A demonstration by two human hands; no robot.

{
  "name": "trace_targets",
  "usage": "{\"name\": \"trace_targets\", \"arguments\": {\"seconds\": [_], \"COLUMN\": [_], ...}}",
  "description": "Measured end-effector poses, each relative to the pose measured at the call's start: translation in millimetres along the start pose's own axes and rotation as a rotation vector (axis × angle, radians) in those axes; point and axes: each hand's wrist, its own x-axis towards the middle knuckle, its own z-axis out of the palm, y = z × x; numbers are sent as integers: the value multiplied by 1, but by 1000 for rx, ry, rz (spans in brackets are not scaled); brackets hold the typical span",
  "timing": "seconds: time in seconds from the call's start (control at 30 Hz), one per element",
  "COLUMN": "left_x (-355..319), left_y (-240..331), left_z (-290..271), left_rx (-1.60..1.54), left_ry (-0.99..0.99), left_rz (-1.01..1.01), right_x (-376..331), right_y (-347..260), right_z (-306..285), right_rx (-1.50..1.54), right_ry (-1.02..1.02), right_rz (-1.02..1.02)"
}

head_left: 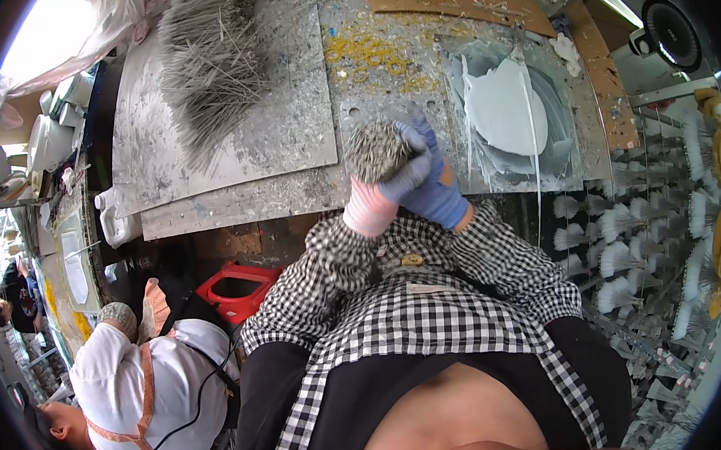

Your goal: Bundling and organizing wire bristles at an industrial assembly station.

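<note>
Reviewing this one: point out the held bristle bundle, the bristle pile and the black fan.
Bristle bundle point(376, 150): head view, bristle ends.
Bristle pile point(214, 64): head view, middle.
Black fan point(671, 33): head view, round front.

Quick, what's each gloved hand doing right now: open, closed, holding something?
Left hand: closed, holding the bundle of grey bristles.
Right hand: beside the bundle, fingers partly extended; whether it grips cannot be told.
</note>
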Motion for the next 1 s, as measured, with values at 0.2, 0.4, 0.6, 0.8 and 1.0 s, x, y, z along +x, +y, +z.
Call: {"name": "trace_targets", "arguments": {"seconds": [0.2,0.4,0.6,0.8,1.0], "left_x": [-48,-78,-111,-129,-139], "left_y": [1,-1,-28,-32,-26], "left_z": [-25,-85,-86,-76,-72], "left_rx": [-339,498,444,372,419], "left_ry": [199,397,519,498,433], "left_rz": [34,706,561,282,-16], "right_x": [-51,-74,-79,-87,-90], "right_y": [-54,-56,-54,-54,-55], "right_z": [-47,-62,-62,-66,-55], "right_rx": [476,901,705,758,370], "right_ry": [-107,-588,-496,-471,-602], "right_rz": [398,1297,998,1031,735]}}
